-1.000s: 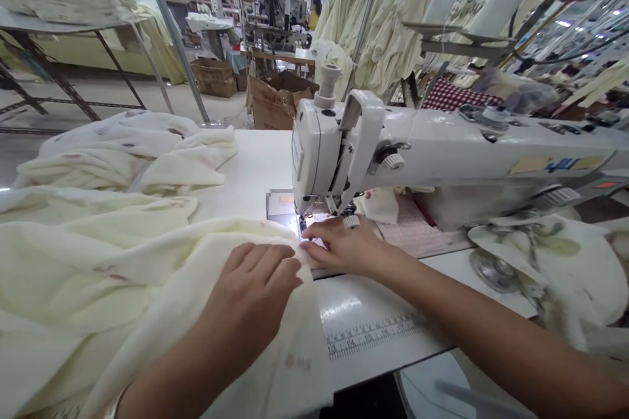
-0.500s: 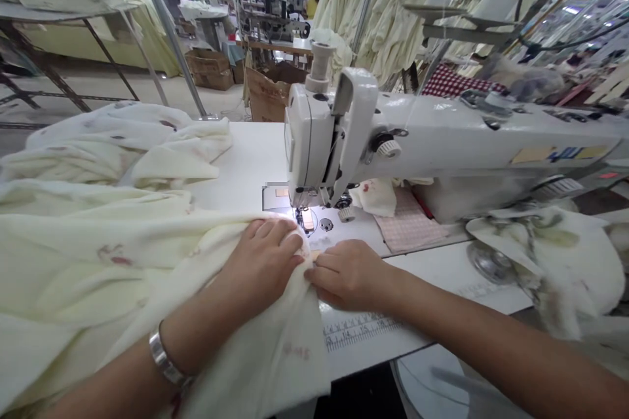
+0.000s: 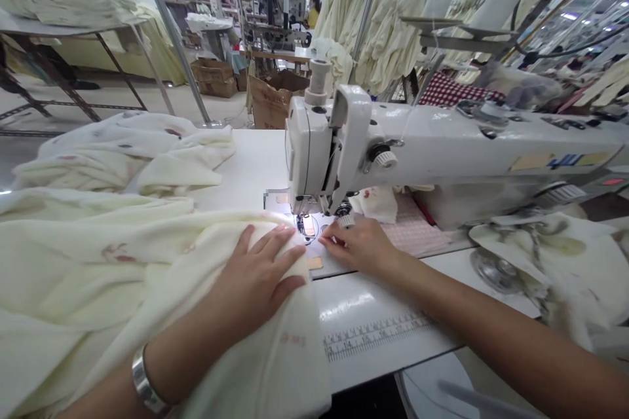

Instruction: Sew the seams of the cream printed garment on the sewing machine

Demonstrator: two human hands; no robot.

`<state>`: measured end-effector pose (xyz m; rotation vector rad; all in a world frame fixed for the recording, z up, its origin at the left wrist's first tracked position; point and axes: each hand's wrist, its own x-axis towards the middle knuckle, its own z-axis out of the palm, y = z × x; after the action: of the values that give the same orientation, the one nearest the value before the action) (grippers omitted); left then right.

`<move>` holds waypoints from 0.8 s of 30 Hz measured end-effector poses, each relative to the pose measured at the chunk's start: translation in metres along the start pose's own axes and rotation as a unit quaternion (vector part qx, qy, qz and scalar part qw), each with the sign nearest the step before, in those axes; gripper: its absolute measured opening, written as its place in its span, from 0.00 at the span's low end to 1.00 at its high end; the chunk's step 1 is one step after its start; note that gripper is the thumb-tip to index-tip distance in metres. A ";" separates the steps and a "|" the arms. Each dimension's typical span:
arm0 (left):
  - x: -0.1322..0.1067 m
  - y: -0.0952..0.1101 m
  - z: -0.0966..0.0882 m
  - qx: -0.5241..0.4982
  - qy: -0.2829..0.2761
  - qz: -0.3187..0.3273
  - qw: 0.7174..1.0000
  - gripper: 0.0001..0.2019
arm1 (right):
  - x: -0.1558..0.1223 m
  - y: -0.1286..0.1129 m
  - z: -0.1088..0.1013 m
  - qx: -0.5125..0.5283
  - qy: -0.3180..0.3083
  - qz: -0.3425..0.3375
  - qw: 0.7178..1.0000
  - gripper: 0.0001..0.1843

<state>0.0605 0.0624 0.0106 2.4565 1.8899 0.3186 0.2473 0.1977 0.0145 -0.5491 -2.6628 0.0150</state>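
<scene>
My left hand [image 3: 263,268] lies flat with fingers spread on a cream printed cloth [image 3: 162,275], close to its right edge. That edge reaches up to the lit presser foot [image 3: 301,226] of a white sewing machine [image 3: 319,150]. Just right of the foot, my right hand [image 3: 361,245] is closed in a pinch over the metal bed, below the machine's lower dial. Whatever its fingertips hold, if anything, is too small to make out. The cloth spreads left across the table and hangs over the front edge.
More cream cloth [image 3: 122,150] is heaped at the back left. A pink checked cloth [image 3: 417,232] lies under the machine arm. Cream pieces [image 3: 555,262] hang by the handwheel at right. A printed ruler [image 3: 378,334] runs along the table front. Cardboard boxes [image 3: 272,101] stand behind.
My right hand has left the cloth's edge and moved up and right, beside the presser foot. My left hand has flattened and spread its fingers on the cloth.
</scene>
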 end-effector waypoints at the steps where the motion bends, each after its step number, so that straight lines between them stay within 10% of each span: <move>1: 0.001 -0.004 -0.002 0.004 -0.002 -0.003 1.000 0.16 | 0.001 -0.001 0.000 -0.003 0.008 -0.004 1.000 0.16; 10: 0.046 -0.022 -0.034 0.016 -0.011 -0.071 0.997 0.09 | -0.004 -0.043 -0.004 0.007 -0.044 -0.155 0.987 0.12; 24: 0.055 -0.021 -0.028 -0.162 -0.042 -0.187 0.968 0.07 | -0.009 -0.033 0.005 0.106 -0.003 -0.130 0.986 0.10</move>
<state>0.0493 0.1177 0.0432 1.8370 2.0235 0.4555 0.2404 0.1646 0.0100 -0.1318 -2.6734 0.2221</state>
